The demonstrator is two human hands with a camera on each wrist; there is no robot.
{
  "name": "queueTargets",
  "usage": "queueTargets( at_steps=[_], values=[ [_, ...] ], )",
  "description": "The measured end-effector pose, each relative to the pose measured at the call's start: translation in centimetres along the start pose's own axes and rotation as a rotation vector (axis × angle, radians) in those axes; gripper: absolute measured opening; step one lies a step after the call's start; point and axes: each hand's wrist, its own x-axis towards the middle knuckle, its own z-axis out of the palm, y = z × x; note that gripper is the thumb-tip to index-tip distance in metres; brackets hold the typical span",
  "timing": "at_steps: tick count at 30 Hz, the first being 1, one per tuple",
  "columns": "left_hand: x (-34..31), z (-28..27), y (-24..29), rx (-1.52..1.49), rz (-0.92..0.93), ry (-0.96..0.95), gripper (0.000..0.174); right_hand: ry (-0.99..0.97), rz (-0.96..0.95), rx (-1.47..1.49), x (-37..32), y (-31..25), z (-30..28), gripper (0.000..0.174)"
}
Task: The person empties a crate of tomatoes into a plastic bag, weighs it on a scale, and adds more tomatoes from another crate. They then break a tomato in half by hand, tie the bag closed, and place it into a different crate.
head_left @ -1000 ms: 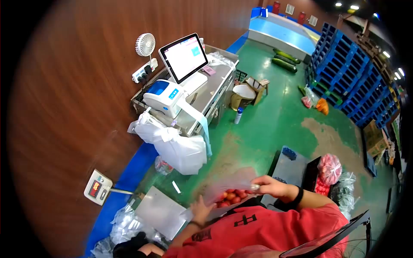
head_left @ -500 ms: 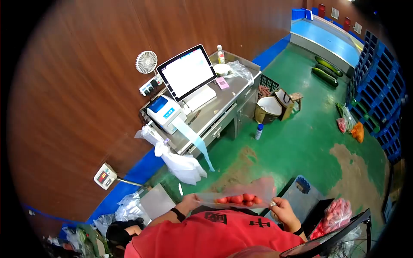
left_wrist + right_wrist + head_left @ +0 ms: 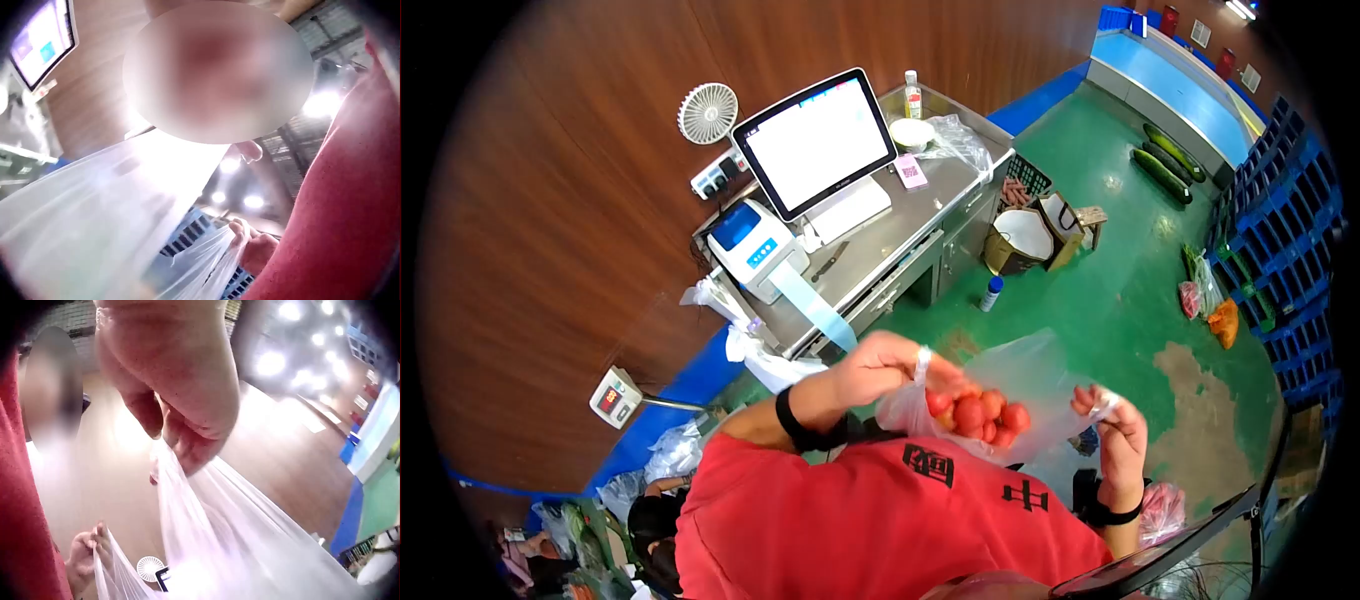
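A clear plastic bag (image 3: 1035,365) hangs between the two hands in front of the red shirt, with several red tomatoes (image 3: 972,415) at its bottom. The left hand (image 3: 892,368) grips the bag's left edge, thumb and fingers together above the tomatoes. At the opposite edge the right hand (image 3: 1122,440) pinches the plastic. The right wrist view shows the right hand (image 3: 175,387) close up, fingertips closed on the stretched film (image 3: 206,519), with the left hand (image 3: 84,553) lower down, holding its side. In the left wrist view, film (image 3: 112,200) spreads wide, and the right hand (image 3: 253,247) grips bunched plastic.
A metal desk (image 3: 875,245) holds a touchscreen (image 3: 815,140), a label printer (image 3: 750,245), a knife (image 3: 830,262) and a bottle (image 3: 912,95). A scale display (image 3: 615,398) stands at left. Boxes (image 3: 1020,240), a spray can (image 3: 991,294) and gourds (image 3: 1165,165) are on the green floor.
Both hands have risen, and the bag is held higher and wider, its tomatoes bunched together. The head view has swung right from the first frame.
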Motion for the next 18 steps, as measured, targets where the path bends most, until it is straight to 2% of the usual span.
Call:
queueTargets(
  at_steps=[1, 2, 3, 4, 5, 6, 7, 8, 9, 10, 11, 13, 14, 18],
  values=[
    [1.0, -0.8, 2.7, 0.253, 0.068, -0.059, 0.031, -0.001, 0.011, -0.018, 1.2, -0.5, 0.8, 0.032],
    [1.6, -2.3, 3.8, 0.553, 0.249, -0.106, 0.030, -0.035, -0.269, -0.251, 2.6, -1.0, 1.6, 0.029],
    [2.1, -2.7, 5.3, 0.544, 0.254, -0.100, 0.030, -0.072, -0.547, -0.477, 4.1, -1.5, 2.5, 0.027],
    [2.4, -2.7, 7.0, 0.550, 0.363, -0.086, 0.031, -0.016, -0.728, -0.693, 5.6, -2.2, 3.5, 0.019],
    [2.7, -3.2, 8.0, 0.561, 0.474, -0.074, 0.033, -0.018, -0.724, -0.696, 7.3, -3.1, 4.7, 0.019],
    [2.7, -4.7, 7.2, 0.672, 0.537, -0.101, 0.046, 0.018, -0.873, -0.764, 9.2, -4.1, 6.0, 0.021],
    [3.3, -5.3, 8.0, 0.678, 0.542, -0.098, 0.046, 0.054, -1.027, -0.829, 11.1, -4.7, 7.2, 0.024],
    [4.0, -5.4, 9.4, 0.661, 0.543, -0.075, 0.051, 0.126, -1.071, -0.832, 12.8, -5.0, 8.3, 0.034],
    [4.4, -5.8, 10.4, 0.644, 0.544, -0.046, 0.057, 0.087, -1.150, -0.796, 14.8, -5.7, 9.2, 0.036],
    [4.2, -6.7, 11.1, 0.802, 0.497, 0.002, 0.060, 0.025, -1.191, -0.795, 16.7, -6.6, 10.0, 0.038],
    [4.4, -7.3, 11.5, 0.807, 0.496, 0.029, 0.060, -0.045, -1.228, -0.790, 18.6, -7.3, 10.7, 0.040],
    [4.9, -8.3, 12.3, 0.856, 0.440, 0.111, 0.063, -0.048, -1.135, -0.533, 22.1, -7.2, 13.4, 0.046],
    [4.9, -8.4, 13.3, 0.893, 0.292, 0.153, 0.064, -0.092, -1.162, -0.557, 23.6, -7.6, 14.1, 0.047],
    [6.1, -11.3, 12.2, 1.046, 0.363, 0.292, 0.071, -0.365, -1.077, -0.478, 29.4, -7.7, 15.5, 0.048]
  ],
)
